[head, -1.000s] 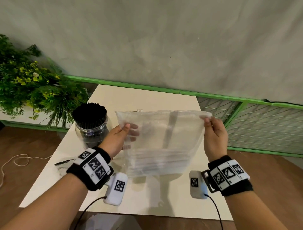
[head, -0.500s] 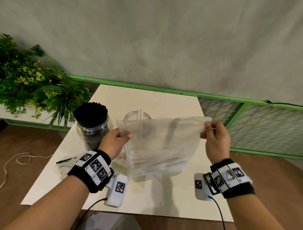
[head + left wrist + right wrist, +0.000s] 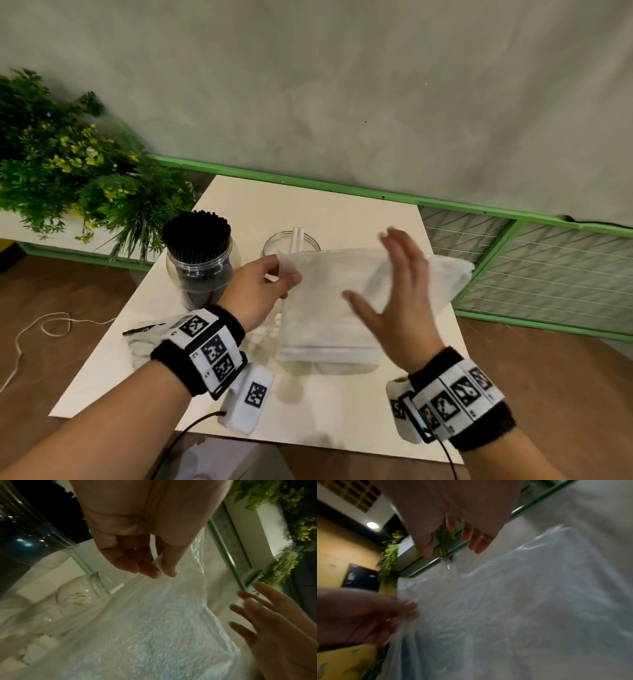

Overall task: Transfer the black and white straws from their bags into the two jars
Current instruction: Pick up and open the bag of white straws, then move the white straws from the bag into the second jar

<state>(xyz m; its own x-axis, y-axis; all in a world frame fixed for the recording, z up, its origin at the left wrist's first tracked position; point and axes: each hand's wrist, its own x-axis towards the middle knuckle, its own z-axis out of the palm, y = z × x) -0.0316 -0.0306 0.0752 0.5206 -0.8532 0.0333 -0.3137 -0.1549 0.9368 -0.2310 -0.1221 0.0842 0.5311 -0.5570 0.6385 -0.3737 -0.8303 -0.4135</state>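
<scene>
A clear plastic bag (image 3: 329, 301) of white straws hangs over the table, its bottom near the tabletop. My left hand (image 3: 270, 284) pinches the bag's upper left corner (image 3: 158, 562) between thumb and fingers. My right hand (image 3: 387, 284) is open with spread fingers in front of the bag's right half, blurred, gripping nothing. Behind the bag stands a clear jar (image 3: 291, 245) with two white straws (image 3: 297, 236) upright in it. To its left, a second clear jar (image 3: 198, 267) is packed with black straws (image 3: 196, 234).
The cream table (image 3: 342, 219) has an empty crumpled bag (image 3: 144, 339) near its left edge. A leafy plant (image 3: 68, 178) stands at the left, and a green rail (image 3: 342, 188) with mesh panels runs behind. A cord (image 3: 41, 329) lies on the wooden floor.
The bag has come down toward the table. My right hand has let go of the bag's top right corner, which sags, and has moved in front of the bag with fingers spread.
</scene>
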